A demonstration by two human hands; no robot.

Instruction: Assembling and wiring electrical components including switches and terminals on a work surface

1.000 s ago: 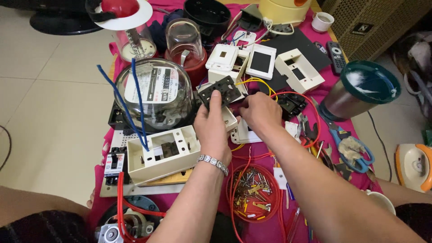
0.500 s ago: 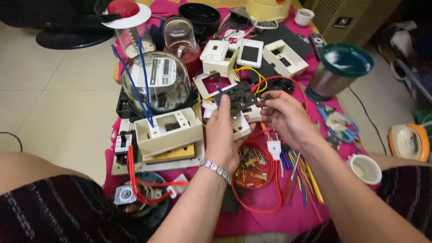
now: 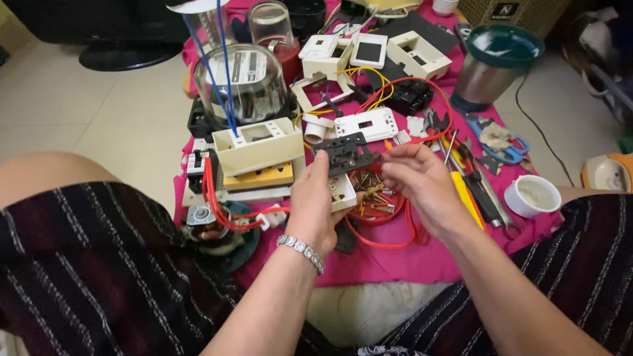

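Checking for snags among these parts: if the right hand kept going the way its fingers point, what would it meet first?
Probably the black plate held by the left hand: the right hand points left at its edge, apparently touching already.

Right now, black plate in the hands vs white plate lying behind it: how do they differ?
The black plate is dark and held up off the cloth by the left hand and right hand; the white plate is pale and lies flat on the pink cloth, untouched. The black plate sits tilted; the white plate does not. Both are flat, roughly rectangular parts with cut-outs.
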